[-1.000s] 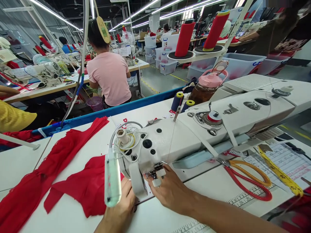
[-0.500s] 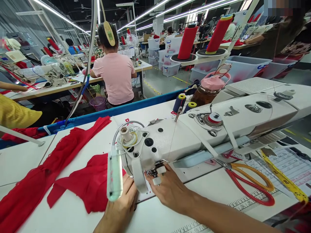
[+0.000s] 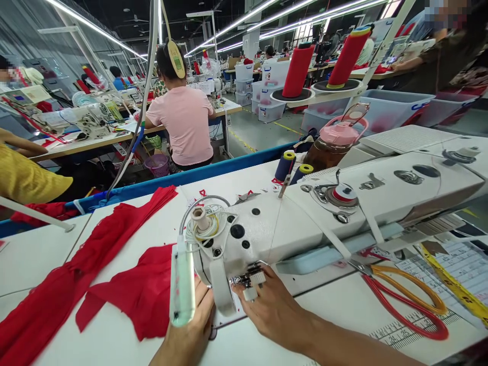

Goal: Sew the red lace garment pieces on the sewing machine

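Note:
My left hand lies low on the machine bed, fingers stretched forward beside the sewing machine head. The lit lamp and the head cover its fingertips. Against that hand, on its left, spreads a piece of red cloth; whether the fingertips touch it is hidden. My right hand is on the other side of the head, fingers bent in and closed around the needle area, close to the presser foot parts. What its fingertips hold, if anything, is out of sight.
A long red cloth strip lies at left. On the right are scissors, a yellow tape measure and a written sheet. Behind the machine stand navy thread spools and a pink-lidded jug. A person in pink sits ahead.
The whole view has shifted slightly, so the machine and scissors appear lower and farther right. Both hands stay at the machine head in nearly the same pose.

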A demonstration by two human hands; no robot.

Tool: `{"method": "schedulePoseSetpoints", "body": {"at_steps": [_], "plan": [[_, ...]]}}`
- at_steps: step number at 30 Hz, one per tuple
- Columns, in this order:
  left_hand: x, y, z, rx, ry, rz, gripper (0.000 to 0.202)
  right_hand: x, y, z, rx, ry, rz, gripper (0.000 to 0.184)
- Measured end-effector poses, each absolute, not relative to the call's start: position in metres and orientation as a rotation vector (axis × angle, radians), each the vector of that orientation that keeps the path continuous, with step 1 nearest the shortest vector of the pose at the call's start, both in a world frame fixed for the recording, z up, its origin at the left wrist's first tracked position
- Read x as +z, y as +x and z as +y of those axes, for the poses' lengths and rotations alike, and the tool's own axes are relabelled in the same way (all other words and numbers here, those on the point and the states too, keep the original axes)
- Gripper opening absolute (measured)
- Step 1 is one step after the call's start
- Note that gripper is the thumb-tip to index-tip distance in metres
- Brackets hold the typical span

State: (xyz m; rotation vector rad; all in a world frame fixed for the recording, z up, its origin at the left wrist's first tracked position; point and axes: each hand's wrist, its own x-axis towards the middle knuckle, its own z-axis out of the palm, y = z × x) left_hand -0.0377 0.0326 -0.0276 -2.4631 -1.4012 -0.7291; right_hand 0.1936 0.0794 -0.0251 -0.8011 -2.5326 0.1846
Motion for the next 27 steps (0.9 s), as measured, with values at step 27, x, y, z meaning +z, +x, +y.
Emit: {"method": "schedulePoseSetpoints", "body": {"at_steps": [27], "plan": [[-0.022, -0.035, 0.032, -0.740, -2.461, -1.568, 0.030, -0.008, 0.185, 0.078, -0.033, -0.715, -2.620, 0.018]]}}
